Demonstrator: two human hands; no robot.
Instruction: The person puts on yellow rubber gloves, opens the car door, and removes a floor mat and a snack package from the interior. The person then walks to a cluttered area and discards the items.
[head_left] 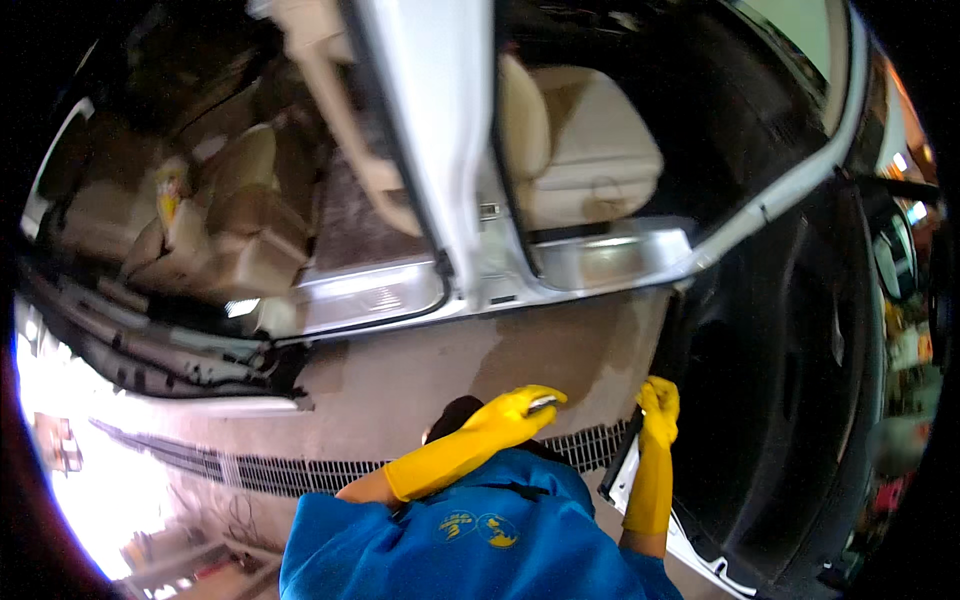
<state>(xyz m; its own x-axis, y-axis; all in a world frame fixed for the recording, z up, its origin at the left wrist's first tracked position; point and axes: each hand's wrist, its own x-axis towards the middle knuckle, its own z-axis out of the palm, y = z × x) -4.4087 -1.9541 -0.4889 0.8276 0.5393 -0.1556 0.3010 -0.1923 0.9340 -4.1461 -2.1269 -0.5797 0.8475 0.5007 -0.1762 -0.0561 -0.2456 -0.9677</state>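
Note:
My left hand (pixel 520 412), in a long yellow rubber glove, is held in front of my body with its fingers closed round a small dark and whitish object (pixel 543 404); its kind does not show. To the right, my right hand (pixel 658 405), in a matching glove, is raised beside the edge of the open car door (pixel 770 390). Its fingers are curled together, and what they hold, if anything, is hidden. Ahead of me stands the white car, with its door sill (pixel 610 258) and a beige front seat (pixel 595 150) exposed.
A white pillar (pixel 435 130) parts the two door openings. Through the rear one show beige seats (pixel 250 225) and a yellow-marked item (pixel 168 200). The floor (pixel 420 375) has dark wet patches, and a drain grate (pixel 330 478) crosses it. The rear door (pixel 170 365) stands open at left.

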